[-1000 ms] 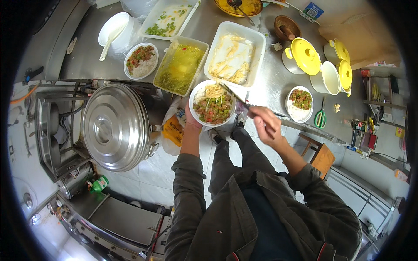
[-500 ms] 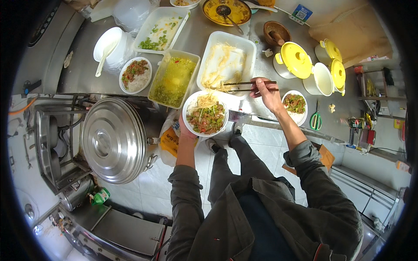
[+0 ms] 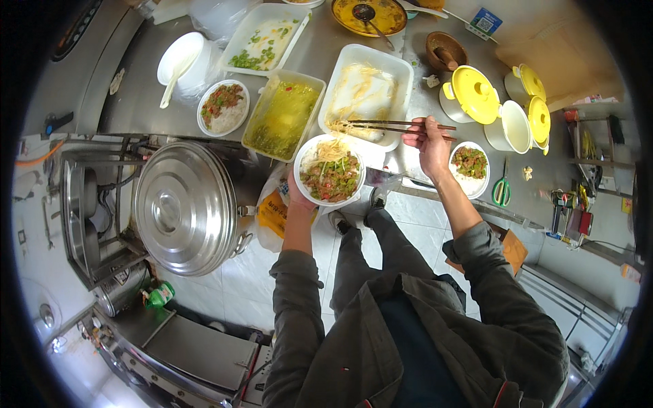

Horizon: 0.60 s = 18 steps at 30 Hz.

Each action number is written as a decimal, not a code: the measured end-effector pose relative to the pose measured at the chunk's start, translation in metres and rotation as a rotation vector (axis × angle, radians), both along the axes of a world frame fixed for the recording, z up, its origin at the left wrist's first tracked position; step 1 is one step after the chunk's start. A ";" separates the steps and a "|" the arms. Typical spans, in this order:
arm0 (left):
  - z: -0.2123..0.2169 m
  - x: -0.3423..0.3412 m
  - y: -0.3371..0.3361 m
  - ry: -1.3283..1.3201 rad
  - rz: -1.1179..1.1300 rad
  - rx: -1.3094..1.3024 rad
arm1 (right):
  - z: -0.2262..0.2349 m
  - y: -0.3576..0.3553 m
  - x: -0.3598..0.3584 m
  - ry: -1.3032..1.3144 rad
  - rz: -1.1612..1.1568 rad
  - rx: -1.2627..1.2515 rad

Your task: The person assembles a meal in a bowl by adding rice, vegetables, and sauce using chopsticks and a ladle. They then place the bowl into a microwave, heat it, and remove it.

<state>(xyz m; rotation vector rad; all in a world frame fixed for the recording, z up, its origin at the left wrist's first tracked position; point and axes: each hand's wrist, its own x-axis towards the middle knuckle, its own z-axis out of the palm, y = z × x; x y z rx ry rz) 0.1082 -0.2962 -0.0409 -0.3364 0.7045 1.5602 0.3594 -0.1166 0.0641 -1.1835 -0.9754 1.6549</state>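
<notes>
My left hand (image 3: 299,192) holds a white bowl (image 3: 330,170) from its left side, off the counter's front edge. In it lie rice, chopped meat with green and red pieces, and pale yellow shreds on the far side. My right hand (image 3: 430,145) grips dark chopsticks (image 3: 401,127), which point left over the near end of a white tray (image 3: 407,95). A few pale shreds hang at the chopstick tips, just above the bowl's far rim. More shreds lie inside the tray. Left of it stands a tub of yellow-green liquid (image 3: 282,115).
Two more bowls of rice and meat, a left one (image 3: 224,109) and a right one (image 3: 469,168), stand on the steel counter. Green-handled scissors (image 3: 502,190) and yellow-lidded pots (image 3: 474,94) are at the right. A big lidded steel pot (image 3: 183,207) stands lower left.
The view has shifted, so the scene sits slightly right. The chopsticks stay over the tray's near end, with tips a little farther from the food in my bowl. My left hand keeps holding the bowl.
</notes>
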 end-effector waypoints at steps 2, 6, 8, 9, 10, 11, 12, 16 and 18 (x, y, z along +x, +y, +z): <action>-0.008 -0.004 -0.001 -0.026 -0.013 0.065 | 0.012 -0.015 -0.002 -0.037 0.109 0.047; -0.006 -0.003 -0.002 -0.060 -0.027 0.114 | 0.043 -0.053 -0.010 -0.118 0.335 0.081; -0.006 -0.003 -0.003 -0.084 -0.032 0.143 | 0.039 -0.051 -0.003 -0.104 0.301 0.197; -0.006 -0.004 -0.005 -0.081 -0.030 0.156 | 0.038 -0.049 0.000 -0.077 0.298 0.224; -0.005 -0.003 -0.005 -0.081 -0.035 0.170 | 0.038 -0.048 -0.003 -0.130 0.341 0.294; -0.005 -0.002 -0.005 -0.081 -0.040 0.184 | 0.038 -0.048 -0.007 -0.183 0.384 0.365; -0.004 -0.001 -0.005 -0.072 -0.038 0.159 | 0.038 -0.048 -0.009 -0.238 0.426 0.435; -0.001 0.000 -0.005 -0.064 -0.019 0.136 | 0.041 -0.071 -0.007 -0.375 0.615 0.746; -0.001 0.002 -0.006 -0.062 -0.009 0.141 | 0.042 -0.087 -0.007 -0.362 0.562 0.806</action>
